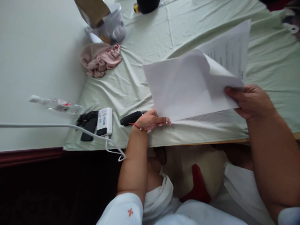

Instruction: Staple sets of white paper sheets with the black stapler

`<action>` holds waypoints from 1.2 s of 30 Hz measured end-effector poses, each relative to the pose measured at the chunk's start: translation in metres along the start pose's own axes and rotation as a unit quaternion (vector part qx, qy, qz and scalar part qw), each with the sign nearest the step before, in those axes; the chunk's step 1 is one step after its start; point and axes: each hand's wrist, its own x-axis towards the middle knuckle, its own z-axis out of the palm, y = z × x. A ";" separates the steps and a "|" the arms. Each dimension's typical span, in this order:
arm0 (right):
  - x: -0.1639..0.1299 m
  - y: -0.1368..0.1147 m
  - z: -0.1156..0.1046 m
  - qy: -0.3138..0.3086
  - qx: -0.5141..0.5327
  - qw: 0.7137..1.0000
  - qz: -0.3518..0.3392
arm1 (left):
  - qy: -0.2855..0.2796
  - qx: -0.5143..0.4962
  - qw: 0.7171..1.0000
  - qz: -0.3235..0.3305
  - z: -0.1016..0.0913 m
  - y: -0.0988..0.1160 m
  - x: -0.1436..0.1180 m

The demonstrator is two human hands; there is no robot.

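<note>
Your right hand point(254, 100) grips the near right of the papers point(180, 84), thumb on top and fingers underneath; your left hand point(151, 120) is closed, thumb to fingers, at their near left corner, apparently pinching it. You have the papers above the pale green cloth point(131, 89), the top one curling back to bare print at the far right. That curl could crease if your right grip tightens, and the layers could slide apart if your left pinch is slight. The white cable point(47, 125) runs to your left forearm point(134, 162), so a sweep could drag the power bank point(107, 122). The cloth lies wrinkled; left are a phone point(89, 131) and a bottle point(63, 105) before the pale wall point(35, 62), farther off a pink garment point(103, 61) and a clear tub point(119, 31).
</note>
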 end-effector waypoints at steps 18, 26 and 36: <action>-0.003 -0.002 0.021 0.046 -0.010 0.998 0.042 | 0.025 -0.043 0.998 0.028 -0.003 0.002 -0.014; 0.001 0.013 0.023 -0.026 -0.013 0.999 0.033 | 0.103 -0.092 0.990 0.028 0.005 -0.004 -0.038; -0.002 0.015 0.038 -0.035 -0.020 0.999 0.034 | 0.208 -0.098 0.968 0.101 0.022 -0.023 -0.052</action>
